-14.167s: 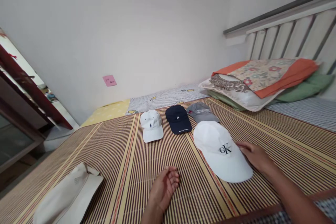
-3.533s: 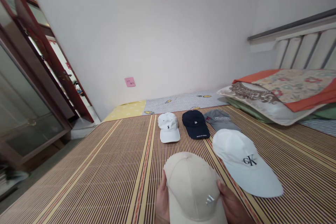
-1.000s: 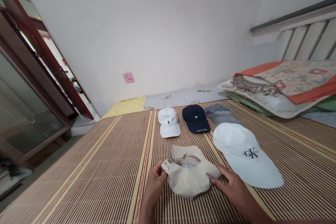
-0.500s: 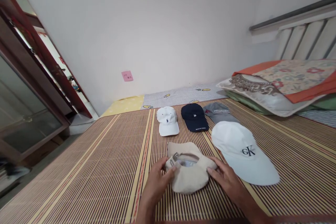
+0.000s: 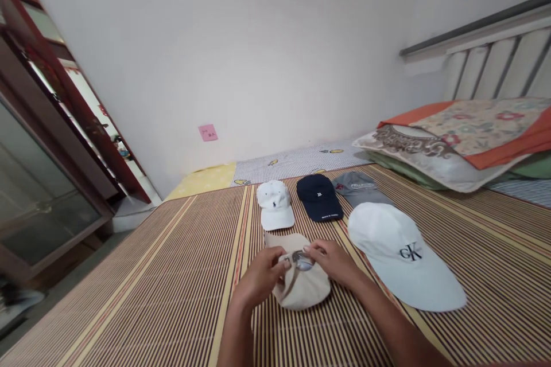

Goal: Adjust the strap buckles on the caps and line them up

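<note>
A beige cap (image 5: 303, 292) lies low in the middle of the head view, its back strap and opening facing up and its brim pointing away from me. My left hand (image 5: 264, 272) pinches the strap area at the cap's left side. With thumb and fingers closed, my right hand (image 5: 331, 261) grips the strap at the right of the opening. Just beyond the beige cap is a white cap (image 5: 275, 203) with a small dark logo. Right of that sit a navy cap (image 5: 319, 198) and a grey cap (image 5: 361, 188). A larger white cap (image 5: 404, 255) lettered CK lies beside my right forearm.
The caps rest on a striped bamboo mat (image 5: 163, 287) over a bed. Pillows (image 5: 430, 149) with a floral orange-edged cover (image 5: 486, 126) are piled at the right, below a radiator (image 5: 499, 63). A pink note (image 5: 208, 132) sticks to the wall; a door (image 5: 103, 143) stands at the left.
My right hand has moved left from the beige cap's right side to its strap. My left hand has shifted up along the strap, and the cap has moved slightly left.
</note>
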The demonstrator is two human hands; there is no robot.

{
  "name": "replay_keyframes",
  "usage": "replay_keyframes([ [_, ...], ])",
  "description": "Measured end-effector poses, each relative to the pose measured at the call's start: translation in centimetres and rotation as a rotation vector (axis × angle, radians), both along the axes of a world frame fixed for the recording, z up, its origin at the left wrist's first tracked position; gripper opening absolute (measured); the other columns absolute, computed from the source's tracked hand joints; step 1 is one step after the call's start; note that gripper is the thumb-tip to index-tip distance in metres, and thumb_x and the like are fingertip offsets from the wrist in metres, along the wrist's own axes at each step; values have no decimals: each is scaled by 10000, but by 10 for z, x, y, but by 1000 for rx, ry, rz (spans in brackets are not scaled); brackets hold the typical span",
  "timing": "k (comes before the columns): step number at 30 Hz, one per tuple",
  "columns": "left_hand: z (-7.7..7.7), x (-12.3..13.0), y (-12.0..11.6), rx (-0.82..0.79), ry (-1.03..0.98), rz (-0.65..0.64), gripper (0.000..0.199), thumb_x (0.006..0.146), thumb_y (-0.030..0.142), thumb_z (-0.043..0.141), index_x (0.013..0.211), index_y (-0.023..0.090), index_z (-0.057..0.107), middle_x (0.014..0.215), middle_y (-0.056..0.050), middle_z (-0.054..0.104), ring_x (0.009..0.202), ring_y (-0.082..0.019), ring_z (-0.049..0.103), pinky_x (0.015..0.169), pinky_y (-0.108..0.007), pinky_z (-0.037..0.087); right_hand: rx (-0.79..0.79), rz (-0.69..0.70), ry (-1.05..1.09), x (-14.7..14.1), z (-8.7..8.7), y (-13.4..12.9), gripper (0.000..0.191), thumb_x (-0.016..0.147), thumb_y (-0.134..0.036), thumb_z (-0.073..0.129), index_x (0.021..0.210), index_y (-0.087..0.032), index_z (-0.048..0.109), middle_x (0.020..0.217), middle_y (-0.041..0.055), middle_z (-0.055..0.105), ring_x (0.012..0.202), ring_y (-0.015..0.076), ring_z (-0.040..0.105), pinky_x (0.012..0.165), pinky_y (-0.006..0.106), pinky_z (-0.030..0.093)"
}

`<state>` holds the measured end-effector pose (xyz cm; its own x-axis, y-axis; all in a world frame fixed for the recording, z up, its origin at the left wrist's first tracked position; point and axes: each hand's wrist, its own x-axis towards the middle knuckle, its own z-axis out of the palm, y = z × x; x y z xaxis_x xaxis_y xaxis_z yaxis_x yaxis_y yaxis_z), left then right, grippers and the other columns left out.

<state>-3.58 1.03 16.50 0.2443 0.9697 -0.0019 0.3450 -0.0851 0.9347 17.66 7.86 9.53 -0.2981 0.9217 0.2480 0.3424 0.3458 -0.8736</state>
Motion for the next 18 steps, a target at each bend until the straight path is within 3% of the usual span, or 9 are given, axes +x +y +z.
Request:
replay_keyframes([
  [5, -10, -5, -7, 49, -292, 9, 278, 868, 434, 732, 811, 171, 658, 718, 17, 584, 660, -133, 532, 649, -254, 420, -1, 49, -77, -1, 10, 1, 112, 791, -312, 717, 805, -221, 781, 847, 67, 797, 857, 278, 694, 753, 348, 452],
  [9, -15, 1, -7, 28, -446, 4, 284, 862, 425, 767, 822, 168, 654, 719, 17, 601, 645, -120, 528, 638, -246, 417, -36, 174, -39, 7, 19, -2, 87, 762, -247, 731, 819, -235, 796, 923, 49, 808, 909, 271, 703, 815, 355, 485],
  [14, -24, 4, -4, -61, -692, 31, 347, 786, 445, 847, 813, 164, 646, 708, 24, 601, 621, -93, 479, 608, -217, 366, -369, 332, 372, 28, 18, 1, 340, 838, -435, 770, 1083, -200, 761, 817, 30, 772, 653, 159, 628, 625, 267, 448],
  [18, -26, 5, -3, -161, -840, 7, 423, 670, 434, 932, 756, 153, 628, 683, 8, 624, 600, -97, 511, 594, -216, 368, -490, 373, 639, 41, 3, 0, 412, 839, -472, 816, 1143, -199, 761, 932, 45, 770, 675, 125, 618, 634, 240, 454],
])
